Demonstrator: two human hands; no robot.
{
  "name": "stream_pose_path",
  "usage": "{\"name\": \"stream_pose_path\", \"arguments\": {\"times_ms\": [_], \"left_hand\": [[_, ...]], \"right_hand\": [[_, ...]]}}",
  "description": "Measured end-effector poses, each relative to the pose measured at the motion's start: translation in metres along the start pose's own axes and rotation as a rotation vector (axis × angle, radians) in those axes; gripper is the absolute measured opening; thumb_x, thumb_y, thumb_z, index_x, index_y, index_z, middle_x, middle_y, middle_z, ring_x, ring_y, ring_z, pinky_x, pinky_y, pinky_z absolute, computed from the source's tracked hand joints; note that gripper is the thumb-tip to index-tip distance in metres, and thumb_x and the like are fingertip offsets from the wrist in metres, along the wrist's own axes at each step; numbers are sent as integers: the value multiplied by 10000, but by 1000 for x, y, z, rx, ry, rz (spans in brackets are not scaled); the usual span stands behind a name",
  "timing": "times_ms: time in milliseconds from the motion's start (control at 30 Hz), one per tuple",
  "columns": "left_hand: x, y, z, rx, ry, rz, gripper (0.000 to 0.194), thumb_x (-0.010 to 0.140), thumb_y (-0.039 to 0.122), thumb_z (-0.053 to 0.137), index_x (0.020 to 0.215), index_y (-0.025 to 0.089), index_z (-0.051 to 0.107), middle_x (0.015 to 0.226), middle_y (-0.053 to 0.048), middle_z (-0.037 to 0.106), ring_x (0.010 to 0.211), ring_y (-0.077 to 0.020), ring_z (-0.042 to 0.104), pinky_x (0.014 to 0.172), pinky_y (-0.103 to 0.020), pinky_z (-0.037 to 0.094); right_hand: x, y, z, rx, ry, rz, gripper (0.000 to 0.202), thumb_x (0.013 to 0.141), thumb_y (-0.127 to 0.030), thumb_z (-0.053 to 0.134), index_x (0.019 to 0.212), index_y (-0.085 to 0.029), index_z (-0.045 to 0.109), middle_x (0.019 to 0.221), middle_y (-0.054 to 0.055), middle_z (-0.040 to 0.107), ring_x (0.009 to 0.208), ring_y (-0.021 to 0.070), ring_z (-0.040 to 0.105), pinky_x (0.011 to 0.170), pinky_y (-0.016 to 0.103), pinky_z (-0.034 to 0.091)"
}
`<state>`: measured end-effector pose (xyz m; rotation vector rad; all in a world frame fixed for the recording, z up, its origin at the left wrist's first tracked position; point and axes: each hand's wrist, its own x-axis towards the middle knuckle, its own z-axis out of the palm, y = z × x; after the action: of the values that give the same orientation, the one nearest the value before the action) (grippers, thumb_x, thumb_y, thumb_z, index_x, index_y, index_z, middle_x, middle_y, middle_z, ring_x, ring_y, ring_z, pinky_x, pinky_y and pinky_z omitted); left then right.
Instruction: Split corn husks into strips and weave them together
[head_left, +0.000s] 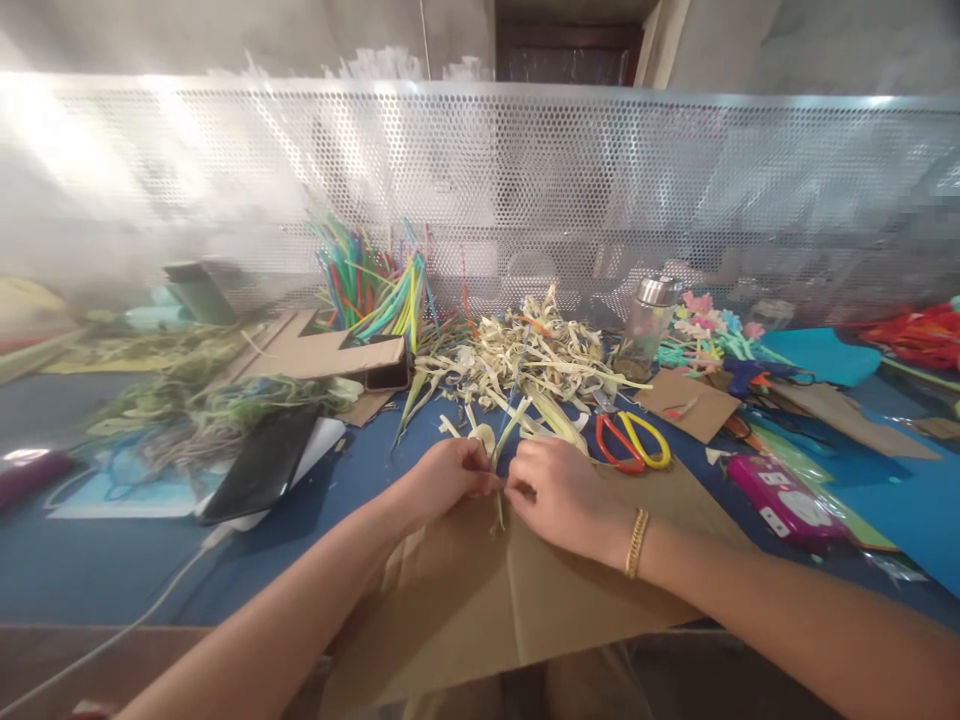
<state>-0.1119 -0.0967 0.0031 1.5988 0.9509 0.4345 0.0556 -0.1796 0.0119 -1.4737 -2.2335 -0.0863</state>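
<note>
My left hand [452,478] and my right hand [559,492] meet over a brown cardboard sheet [465,610]. Both are closed in a pinch on a thin green plant stem [499,512], its lower end hanging between them toward the cardboard. A gold bracelet [637,543] circles my right wrist. Just beyond my fingers lies a heap of pale dried husk strips [540,350], with a few longer strips reaching toward my hands. Scissors with red and yellow handles [645,440] rest beside my right hand. My fingers partly hide the upper stem.
To the left lie a black phone [264,462], a white cable [161,598] and green plant fibres [172,400]. Behind stand coloured pipe cleaners [375,285] and a perforated metal screen [465,170]. At right are a glass bottle [646,325], a glue gun [757,372] and a magenta device [784,498].
</note>
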Motion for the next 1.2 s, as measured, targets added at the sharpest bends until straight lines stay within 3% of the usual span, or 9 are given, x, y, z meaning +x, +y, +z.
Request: {"name": "stream_pose_path", "arguments": {"times_ms": [133, 267, 333, 467, 667, 867, 1067, 1200], "left_hand": [[-2, 4, -4, 15, -27, -2, 225, 548, 245, 733, 626, 158, 541, 502, 64, 498, 463, -75, 383, 459, -213, 242], [-2, 1, -5, 18, -17, 30, 224, 557, 247, 752, 648, 155, 570, 519, 57, 530, 468, -83, 426, 463, -217, 279], [-3, 0, -4, -28, -34, 51, 222, 562, 236, 756, 658, 156, 573, 523, 55, 547, 470, -86, 449, 472, -216, 307], [-4, -3, -2, -134, -66, 67, 224, 571, 218, 764, 647, 154, 563, 527, 42, 580, 482, -93, 498, 494, -216, 357], [-5, -6, -2, -142, -37, 103, 221, 578, 199, 765, 649, 158, 560, 524, 47, 578, 483, -95, 504, 492, -216, 382], [-4, -10, 0, 2, 49, 190, 165, 621, 173, 706, 683, 166, 553, 543, 60, 549, 504, -97, 482, 498, -211, 380], [-6, -11, 3, 455, 247, 442, 75, 702, 124, 598, 727, 180, 641, 718, 2, 627, 658, -131, 562, 613, -221, 423], [-8, -11, 4, 623, 279, 514, 156, 773, 142, 564, 795, 216, 700, 740, -7, 653, 718, -151, 586, 649, -228, 422]], "right_hand": [[-9, -9, -1, -9, -27, -84, 184, 826, -155, 567, 645, -173, 597, 714, 30, 579, 752, 166, 497, 706, 316, 336], [-10, -5, -5, 341, -108, -28, 196, 869, -218, 572, 690, -180, 641, 702, 2, 605, 707, 127, 541, 676, 264, 382], [-8, 1, -4, 457, -86, 64, 187, 883, -245, 574, 733, -188, 670, 718, -2, 625, 701, 117, 561, 665, 247, 400], [-1, 9, 8, 387, 22, 206, 75, 800, -161, 662, 831, -205, 715, 801, 14, 668, 773, 146, 585, 704, 270, 413], [4, 7, 20, 321, 34, 196, 44, 763, -167, 702, 742, -204, 715, 721, -1, 653, 710, 134, 571, 655, 258, 384], [1, 7, 24, 323, 95, 181, 113, 712, -87, 636, 648, -177, 612, 684, -14, 577, 670, 115, 524, 616, 238, 361], [0, 7, 32, 488, 77, 222, 124, 661, -62, 614, 643, -176, 567, 646, -32, 549, 622, 102, 492, 579, 221, 357], [-1, 5, 32, 542, 65, 224, 110, 686, -69, 607, 656, -174, 589, 640, -30, 560, 608, 101, 498, 582, 226, 371]]}}
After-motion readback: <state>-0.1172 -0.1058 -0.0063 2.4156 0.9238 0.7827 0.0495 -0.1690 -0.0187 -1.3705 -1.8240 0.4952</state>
